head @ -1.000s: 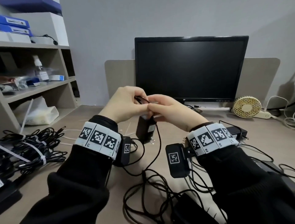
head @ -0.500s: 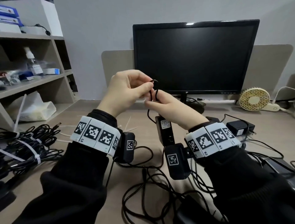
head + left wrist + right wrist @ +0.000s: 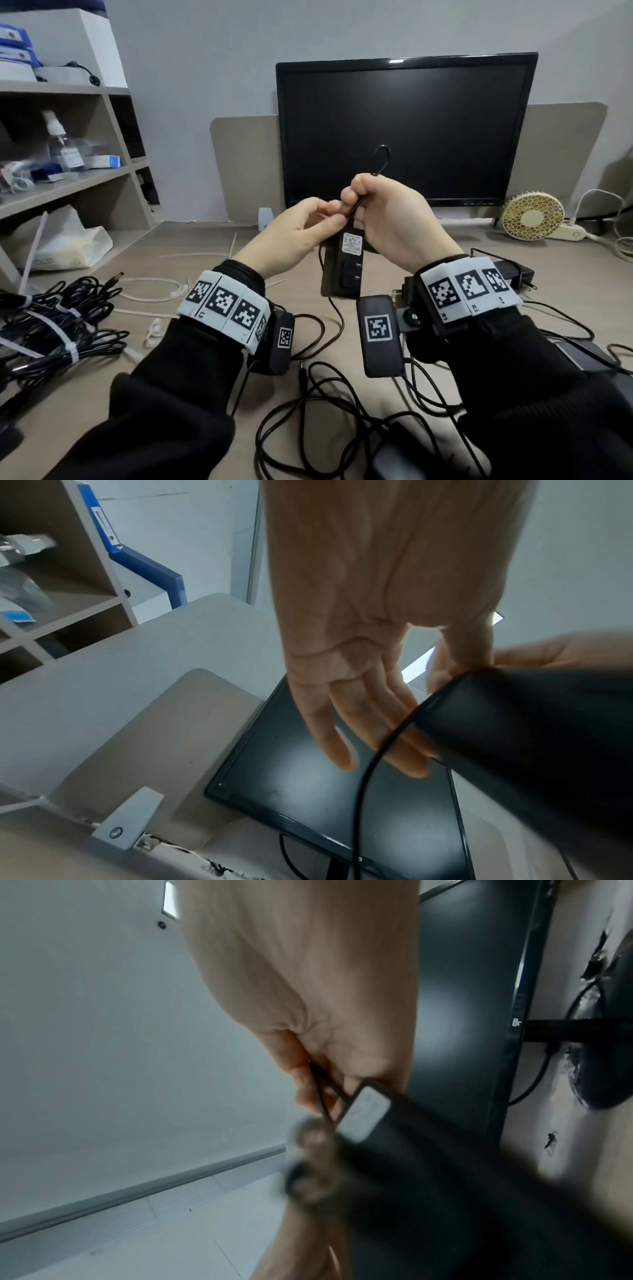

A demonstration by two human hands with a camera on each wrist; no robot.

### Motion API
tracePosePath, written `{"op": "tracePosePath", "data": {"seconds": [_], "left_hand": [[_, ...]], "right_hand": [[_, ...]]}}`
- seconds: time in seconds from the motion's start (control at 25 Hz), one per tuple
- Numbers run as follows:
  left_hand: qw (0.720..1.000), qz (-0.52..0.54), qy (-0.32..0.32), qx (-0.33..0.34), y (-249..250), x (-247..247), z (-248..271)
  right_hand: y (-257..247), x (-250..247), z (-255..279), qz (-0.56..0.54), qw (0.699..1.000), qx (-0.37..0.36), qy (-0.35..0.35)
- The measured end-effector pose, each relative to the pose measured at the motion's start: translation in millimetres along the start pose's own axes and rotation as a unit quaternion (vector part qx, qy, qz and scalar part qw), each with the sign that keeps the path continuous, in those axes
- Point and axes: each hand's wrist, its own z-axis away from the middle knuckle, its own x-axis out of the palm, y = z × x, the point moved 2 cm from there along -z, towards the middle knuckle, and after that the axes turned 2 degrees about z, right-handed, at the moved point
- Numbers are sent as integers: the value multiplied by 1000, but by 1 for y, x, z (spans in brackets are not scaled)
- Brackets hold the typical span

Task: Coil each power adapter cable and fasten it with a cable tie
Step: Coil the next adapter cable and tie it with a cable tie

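Observation:
A black power adapter (image 3: 346,274) with a white label hangs in the air before the monitor. My right hand (image 3: 387,219) grips its thin black cable (image 3: 383,154) folded double, and a small loop stands up above the fist. In the right wrist view the two cable strands (image 3: 320,1093) run from the curled fingers down to the adapter (image 3: 428,1150). My left hand (image 3: 308,229) holds the adapter's top between thumb and straight fingers (image 3: 342,737), and the rest of the cable (image 3: 366,791) drops past them. White cable ties (image 3: 150,291) lie loose on the desk.
Tied black cable bundles (image 3: 51,325) lie at the left. Loose cables (image 3: 342,411) tangle near the front edge, and another adapter (image 3: 513,270) sits at the right. A monitor (image 3: 404,130) stands behind, with a small fan (image 3: 532,216) to its right and shelves (image 3: 68,181) to its left.
My right hand has closed into a fist on the folded cable, with the loop now above it. The adapter has been drawn up to the hands.

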Motion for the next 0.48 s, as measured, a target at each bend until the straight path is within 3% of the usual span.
{"op": "tracePosePath", "data": {"seconds": [0.08, 0.16, 0.24, 0.36, 0.48], "left_hand": [[999, 12, -29, -25, -2, -3, 1], [995, -54, -71, -46, -7, -12, 5], [990, -104, -73, -65, -16, -24, 10], [988, -106, -37, -109, -26, -40, 14], [991, -95, 51, -75, -23, -48, 12]], "right_hand": [[0, -2, -2, -49, 999, 9, 12], [-7, -6, -2, -81, 996, -6, 34], [-18, -14, 0, -82, 995, -26, 47], [-24, -21, 5, 70, 992, -49, 97], [-14, -7, 6, 257, 961, -47, 93]]}}
